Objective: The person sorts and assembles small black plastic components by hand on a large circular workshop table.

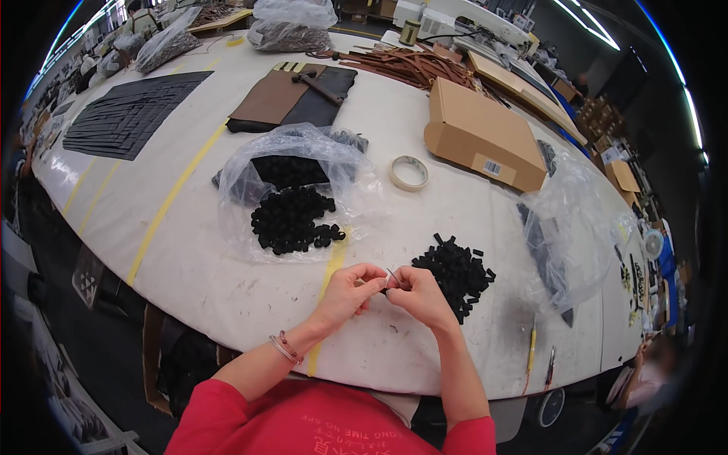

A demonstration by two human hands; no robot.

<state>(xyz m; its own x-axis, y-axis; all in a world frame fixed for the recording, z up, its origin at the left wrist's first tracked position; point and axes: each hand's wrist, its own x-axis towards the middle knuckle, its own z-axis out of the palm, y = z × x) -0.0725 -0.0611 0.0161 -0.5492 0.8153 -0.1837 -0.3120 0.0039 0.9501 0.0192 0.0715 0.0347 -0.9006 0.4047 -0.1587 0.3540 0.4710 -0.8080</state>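
My left hand [353, 293] and my right hand [418, 294] meet above the front of the white table, fingertips pinched close together. Between them a thin, dark, pin-like piece [392, 274] sticks up at the right fingertips, too small to name. Whatever the left fingers pinch is hidden by them. Right beside my right hand lies a pile of small black tube-like pieces [457, 274]. Beyond my left hand, an open clear plastic bag [353, 182] spills black, rounded, ring-like pieces [292, 220] onto the table.
A roll of clear tape [409, 174] lies ahead, near a cardboard box [485, 133]. To the right are a plastic bag [572, 235], a yellow pen-like tool [531, 345] and small snips [550, 365]. A hammer [322, 87] rests on brown and black sheets; black strips [136, 110] lie far left.
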